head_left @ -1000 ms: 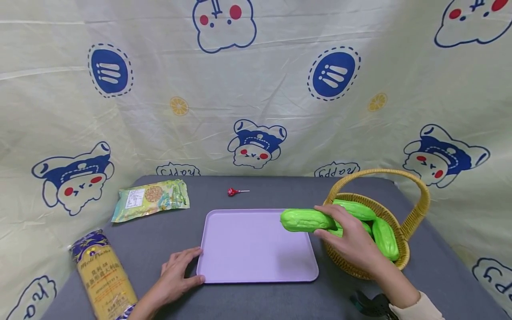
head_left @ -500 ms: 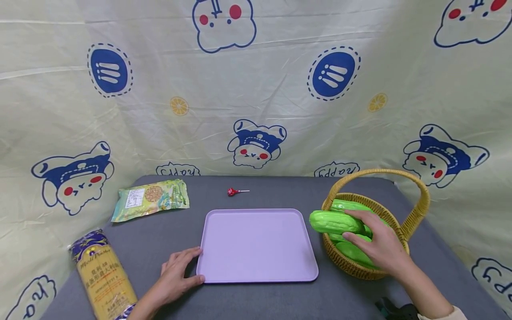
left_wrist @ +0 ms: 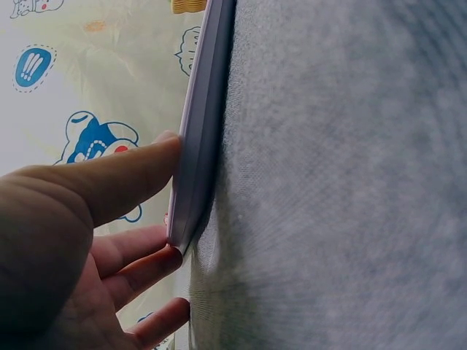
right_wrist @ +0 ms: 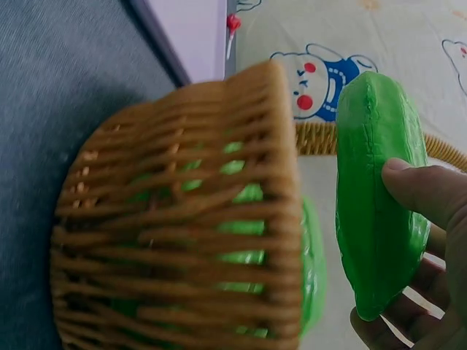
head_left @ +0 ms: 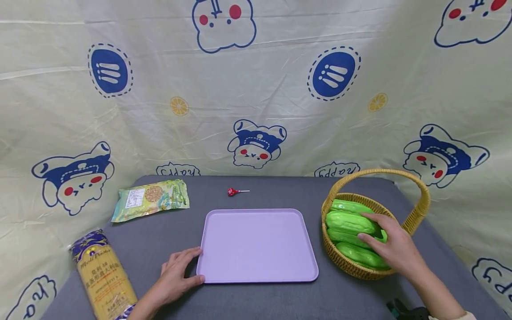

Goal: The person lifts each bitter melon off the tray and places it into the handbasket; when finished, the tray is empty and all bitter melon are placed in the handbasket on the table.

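Note:
My right hand (head_left: pixel 394 242) grips a plump, ridged green cucumber (right_wrist: pixel 376 197) above the wicker basket (head_left: pixel 337 260). In the right wrist view, the thumb lies on one side of the cucumber and the fingers curl round the other, above the basket's rim. More green cucumbers (head_left: pixel 362 255) lie in the basket, partly covered by the hand and the held one. At the left side of a light purple tray (head_left: pixel 258 246), my left hand (head_left: pixel 178 274) touches the edge near the front corner. Its thumb (left_wrist: pixel 139 175) and fingertips meet the rim, the fingers fairly straight.
A pasta packet (head_left: pixel 106 280) lies at the front left, with a green snack packet (head_left: pixel 152 200) behind it. Beyond the tray is a red lollipop (head_left: pixel 233 192). The basket's tall handle (head_left: pixel 418 218) arches over its right side. A patterned cloth (head_left: pixel 256 89) hangs behind the table.
My right hand has moved right with the cucumber, from above the tray's right edge to above the basket. The left hand and tray have stayed where they were.

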